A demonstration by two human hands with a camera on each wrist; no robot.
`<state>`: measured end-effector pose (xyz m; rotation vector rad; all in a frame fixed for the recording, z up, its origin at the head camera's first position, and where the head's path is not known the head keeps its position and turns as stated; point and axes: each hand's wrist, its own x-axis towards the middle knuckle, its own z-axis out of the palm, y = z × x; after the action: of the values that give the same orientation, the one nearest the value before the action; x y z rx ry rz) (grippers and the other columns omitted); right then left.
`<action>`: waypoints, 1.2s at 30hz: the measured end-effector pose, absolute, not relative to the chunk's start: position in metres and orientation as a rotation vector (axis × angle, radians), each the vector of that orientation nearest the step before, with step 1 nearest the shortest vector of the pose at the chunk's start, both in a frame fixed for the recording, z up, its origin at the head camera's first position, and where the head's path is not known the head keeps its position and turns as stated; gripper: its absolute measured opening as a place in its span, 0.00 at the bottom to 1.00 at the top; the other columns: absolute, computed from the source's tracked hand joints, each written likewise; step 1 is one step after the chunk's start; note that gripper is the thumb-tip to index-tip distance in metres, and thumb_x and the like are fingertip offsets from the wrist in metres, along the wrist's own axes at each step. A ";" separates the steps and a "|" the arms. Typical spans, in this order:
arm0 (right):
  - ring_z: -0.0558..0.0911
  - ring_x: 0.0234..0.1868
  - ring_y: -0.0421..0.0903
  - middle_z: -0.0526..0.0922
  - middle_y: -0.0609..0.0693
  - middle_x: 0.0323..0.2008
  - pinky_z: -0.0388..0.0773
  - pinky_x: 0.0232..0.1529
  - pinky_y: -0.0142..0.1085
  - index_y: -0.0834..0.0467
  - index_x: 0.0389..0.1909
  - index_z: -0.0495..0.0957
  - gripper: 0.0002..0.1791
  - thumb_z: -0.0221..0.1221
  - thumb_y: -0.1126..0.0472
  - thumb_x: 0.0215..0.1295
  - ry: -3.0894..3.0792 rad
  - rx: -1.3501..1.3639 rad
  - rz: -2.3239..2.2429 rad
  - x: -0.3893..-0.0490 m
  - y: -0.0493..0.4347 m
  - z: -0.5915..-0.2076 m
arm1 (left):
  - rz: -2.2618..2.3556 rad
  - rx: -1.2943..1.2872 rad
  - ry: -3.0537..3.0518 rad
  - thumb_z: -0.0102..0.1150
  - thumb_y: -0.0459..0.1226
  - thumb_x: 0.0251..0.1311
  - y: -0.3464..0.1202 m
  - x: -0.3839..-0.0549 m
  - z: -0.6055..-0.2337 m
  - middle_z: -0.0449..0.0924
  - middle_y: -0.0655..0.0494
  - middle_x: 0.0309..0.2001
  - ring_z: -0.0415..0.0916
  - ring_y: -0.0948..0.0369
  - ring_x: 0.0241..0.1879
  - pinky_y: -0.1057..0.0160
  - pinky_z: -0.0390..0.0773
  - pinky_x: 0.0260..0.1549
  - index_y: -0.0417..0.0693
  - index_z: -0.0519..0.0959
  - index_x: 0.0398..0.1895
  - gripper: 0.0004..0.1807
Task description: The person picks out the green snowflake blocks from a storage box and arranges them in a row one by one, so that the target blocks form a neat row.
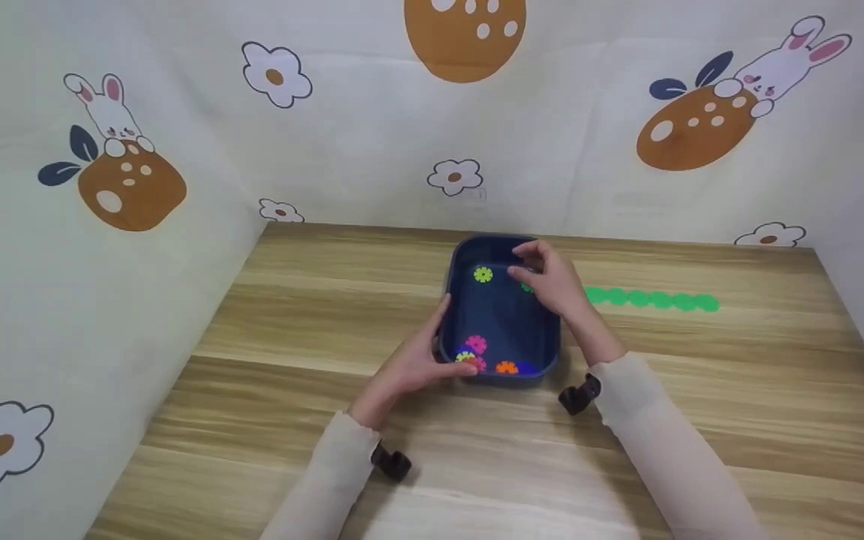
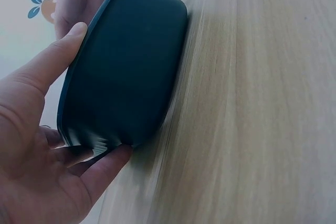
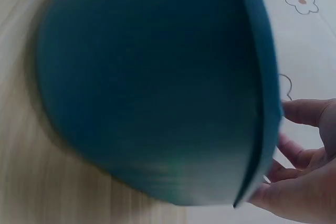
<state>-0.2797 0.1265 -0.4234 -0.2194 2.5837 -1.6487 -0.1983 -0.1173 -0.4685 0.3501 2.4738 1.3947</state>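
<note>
A dark blue plastic bin (image 1: 505, 319) stands on the wooden table. My left hand (image 1: 417, 361) grips its near left corner, thumb on the near rim and fingers along the left wall; the left wrist view shows the fingers (image 2: 107, 171) against the bin's outside. Over the bin's far right part is my right hand (image 1: 556, 283), thumb and forefinger apart with nothing between them. Close under these fingertips lies a green snowflake disc (image 1: 527, 286), partly hidden by the hand. A yellow-green snowflake disc (image 1: 483, 274) is at the far left inside the bin.
Along the bin's near end lie several more discs, among them a pink disc (image 1: 476, 345) and an orange disc (image 1: 507, 367). A row of green discs (image 1: 661, 299) stretches across the table right of the bin. Patterned cloth (image 1: 372, 142) stands behind the table.
</note>
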 end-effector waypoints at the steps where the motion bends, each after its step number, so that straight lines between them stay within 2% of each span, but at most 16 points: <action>1: 0.71 0.69 0.62 0.74 0.65 0.64 0.69 0.70 0.52 0.66 0.60 0.71 0.20 0.58 0.63 0.71 2.584 -0.226 -1.641 -0.280 0.124 -0.424 | 1.396 0.352 2.474 0.75 0.52 0.50 -0.117 -0.198 -0.469 0.43 0.52 0.82 0.48 0.49 0.79 0.43 0.52 0.77 0.63 0.40 0.81 0.63; 6: 0.70 0.68 0.62 0.73 0.65 0.65 0.65 0.72 0.53 0.64 0.61 0.70 0.23 0.59 0.59 0.70 2.592 -0.200 -1.541 -0.285 0.113 -0.434 | 1.391 0.360 2.478 0.75 0.52 0.51 -0.117 -0.199 -0.469 0.42 0.53 0.82 0.48 0.50 0.79 0.44 0.52 0.77 0.62 0.40 0.81 0.63; 12: 0.70 0.65 0.61 0.70 0.67 0.67 0.66 0.70 0.54 0.64 0.65 0.66 0.26 0.56 0.57 0.71 2.591 -0.143 -1.350 -0.288 0.107 -0.444 | 1.386 0.359 2.473 0.75 0.52 0.50 -0.117 -0.199 -0.468 0.42 0.53 0.82 0.48 0.50 0.79 0.44 0.52 0.77 0.63 0.39 0.81 0.64; 20: 0.71 0.64 0.60 0.70 0.68 0.66 0.67 0.69 0.54 0.66 0.63 0.68 0.20 0.46 0.64 0.75 2.635 -0.213 -1.225 -0.287 0.104 -0.446 | 1.395 0.417 2.494 0.76 0.49 0.50 -0.118 -0.198 -0.468 0.43 0.47 0.81 0.52 0.47 0.78 0.45 0.55 0.76 0.57 0.40 0.82 0.64; 23: 0.70 0.65 0.61 0.70 0.68 0.64 0.67 0.69 0.54 0.67 0.63 0.69 0.20 0.48 0.65 0.74 2.643 -0.212 -1.206 -0.287 0.103 -0.447 | 1.394 0.413 2.496 0.76 0.49 0.50 -0.118 -0.199 -0.469 0.43 0.48 0.81 0.51 0.47 0.78 0.46 0.55 0.76 0.57 0.40 0.82 0.64; 29: 0.66 0.70 0.62 0.67 0.69 0.66 0.64 0.73 0.52 0.68 0.64 0.69 0.26 0.60 0.66 0.67 2.700 -0.166 -1.012 -0.291 0.099 -0.456 | 1.392 0.411 2.496 0.76 0.50 0.50 -0.116 -0.200 -0.468 0.44 0.48 0.81 0.50 0.48 0.78 0.46 0.54 0.76 0.58 0.40 0.82 0.64; 32: 0.69 0.68 0.62 0.71 0.68 0.64 0.66 0.72 0.50 0.69 0.62 0.72 0.26 0.62 0.67 0.64 2.746 -0.174 -0.893 -0.292 0.097 -0.458 | 1.388 0.401 2.490 0.76 0.50 0.50 -0.116 -0.200 -0.468 0.44 0.48 0.81 0.50 0.48 0.78 0.45 0.54 0.76 0.59 0.40 0.82 0.64; 36: 0.76 0.61 0.60 0.81 0.66 0.56 0.73 0.67 0.49 0.69 0.53 0.79 0.19 0.63 0.69 0.60 2.778 -0.208 -0.814 -0.291 0.096 -0.457 | 1.388 0.384 2.484 0.76 0.51 0.50 -0.116 -0.199 -0.467 0.44 0.50 0.81 0.50 0.49 0.78 0.45 0.54 0.76 0.59 0.39 0.82 0.64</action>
<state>-0.2906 0.0961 -0.4572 -0.2083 2.7779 -0.8140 -0.1994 -0.1160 -0.4674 0.3843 2.4835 1.3884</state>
